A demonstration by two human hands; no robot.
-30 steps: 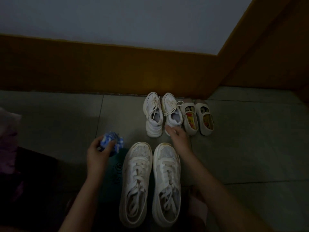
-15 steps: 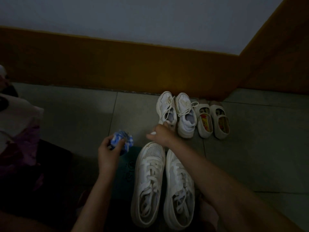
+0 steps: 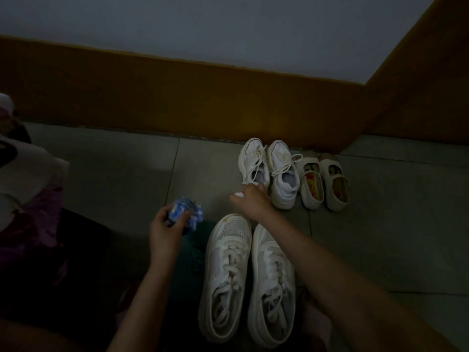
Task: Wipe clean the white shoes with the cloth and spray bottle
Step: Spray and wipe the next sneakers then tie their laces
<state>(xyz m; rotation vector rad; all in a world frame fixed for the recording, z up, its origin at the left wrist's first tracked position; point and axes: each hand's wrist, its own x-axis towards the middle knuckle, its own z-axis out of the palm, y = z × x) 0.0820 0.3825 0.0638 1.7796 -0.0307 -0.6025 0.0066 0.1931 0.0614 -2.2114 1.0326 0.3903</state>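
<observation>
The right hand [image 3: 250,199] has shifted leftward to the heel of the small white sneaker [image 3: 253,162], fingers curled; whether they grip anything is unclear in this dim light. The left hand [image 3: 166,231] clutches the bunched cloth [image 3: 186,214] beside the large white shoes [image 3: 225,270].

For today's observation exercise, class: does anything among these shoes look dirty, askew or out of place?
The near left sneaker has brownish marks at its toe; a far sneaker's loose lace trails toward the slip-ons.
</observation>
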